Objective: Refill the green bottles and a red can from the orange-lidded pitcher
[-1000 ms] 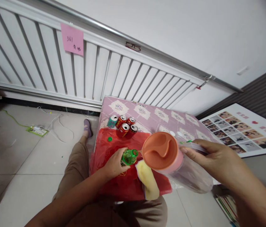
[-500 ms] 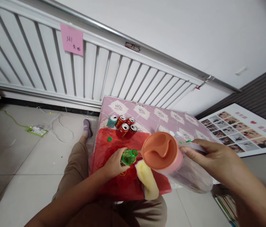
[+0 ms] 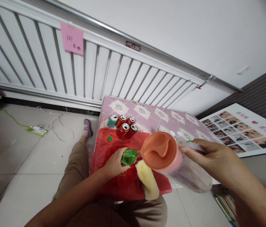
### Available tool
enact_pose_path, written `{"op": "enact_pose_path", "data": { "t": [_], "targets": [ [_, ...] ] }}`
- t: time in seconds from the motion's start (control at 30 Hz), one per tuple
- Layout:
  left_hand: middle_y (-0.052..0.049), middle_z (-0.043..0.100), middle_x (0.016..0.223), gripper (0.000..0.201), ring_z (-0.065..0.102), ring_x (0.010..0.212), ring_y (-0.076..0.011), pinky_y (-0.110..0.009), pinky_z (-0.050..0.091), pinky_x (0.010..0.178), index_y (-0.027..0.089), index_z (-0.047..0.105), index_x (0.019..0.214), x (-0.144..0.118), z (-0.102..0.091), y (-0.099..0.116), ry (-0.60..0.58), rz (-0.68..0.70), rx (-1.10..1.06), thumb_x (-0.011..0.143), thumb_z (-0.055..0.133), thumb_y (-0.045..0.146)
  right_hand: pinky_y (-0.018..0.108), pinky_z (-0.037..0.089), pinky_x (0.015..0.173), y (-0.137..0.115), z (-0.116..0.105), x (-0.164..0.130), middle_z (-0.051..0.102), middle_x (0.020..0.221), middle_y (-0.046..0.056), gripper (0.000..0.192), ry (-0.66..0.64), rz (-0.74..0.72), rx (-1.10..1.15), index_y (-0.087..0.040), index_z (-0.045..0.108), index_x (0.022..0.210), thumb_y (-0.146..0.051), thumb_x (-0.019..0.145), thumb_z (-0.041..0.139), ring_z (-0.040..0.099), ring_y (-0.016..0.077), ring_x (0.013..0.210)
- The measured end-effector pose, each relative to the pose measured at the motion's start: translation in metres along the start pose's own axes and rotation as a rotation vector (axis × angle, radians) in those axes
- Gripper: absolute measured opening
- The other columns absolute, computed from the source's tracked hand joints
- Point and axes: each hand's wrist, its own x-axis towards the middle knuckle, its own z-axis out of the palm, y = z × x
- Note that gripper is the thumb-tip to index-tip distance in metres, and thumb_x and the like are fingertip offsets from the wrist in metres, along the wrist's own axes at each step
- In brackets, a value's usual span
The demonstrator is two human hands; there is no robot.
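Two grips are held: green bottle [image 3: 129, 156] in left hand [image 3: 115, 164] fingers, orange jug [image 3: 162, 152] tilted in right hand [image 3: 209, 157] fingers, spout alignment needed next.

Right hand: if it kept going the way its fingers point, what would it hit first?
The right hand points left, already gripping the orange pitcher. Beyond it, likely the green bottle in the left hand; depth unclear.
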Motion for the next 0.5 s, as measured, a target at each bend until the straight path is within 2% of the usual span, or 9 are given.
{"op": "enact_pose_path", "data": {
  "t": [0.17,0.37,0.5],
  "targets": [
    [-0.015,0.055,0.139,0.078,0.053,0.129,-0.03,-0.047,0.041,0.112,0.018,0.043,0.139,-0.0002,0.0002,-0.0016,0.0,0.005,-0.006,0.069,0.077,0.021,0.025,0.036,0.045,-0.0013,0.0003,0.0011,0.06,0.057,0.002,0.059,-0.073,0.063,-0.005,-0.019,0.071,0.069,-0.077,0.06,0.06,0.049,0.017,0.054],
    [-0.015,0.055,0.139,0.079,0.053,0.129,-0.0299,-0.046,0.04,0.112,0.018,0.044,0.139,0.0003,-0.0001,0.0009,-0.005,-0.009,-0.011,0.068,0.078,0.021,0.025,0.036,0.045,-0.0001,-0.0005,0.0015,0.059,0.054,0.001,0.06,-0.07,0.031,-0.015,-0.019,0.07,0.067,-0.078,0.061,0.06,0.048,0.0163,0.052],
    [-0.015,0.055,0.139,0.079,0.052,0.13,-0.0297,-0.047,0.04,0.113,0.019,0.043,0.139,-0.0003,0.0001,0.0012,-0.001,-0.011,-0.016,0.068,0.078,0.02,0.026,0.038,0.046,0.0014,-0.0018,0.0013,0.063,0.058,0.002,0.059,-0.108,0.004,-0.008,-0.018,0.072,0.071,-0.076,0.065,0.06,0.052,0.0177,0.054]
  ]
}}
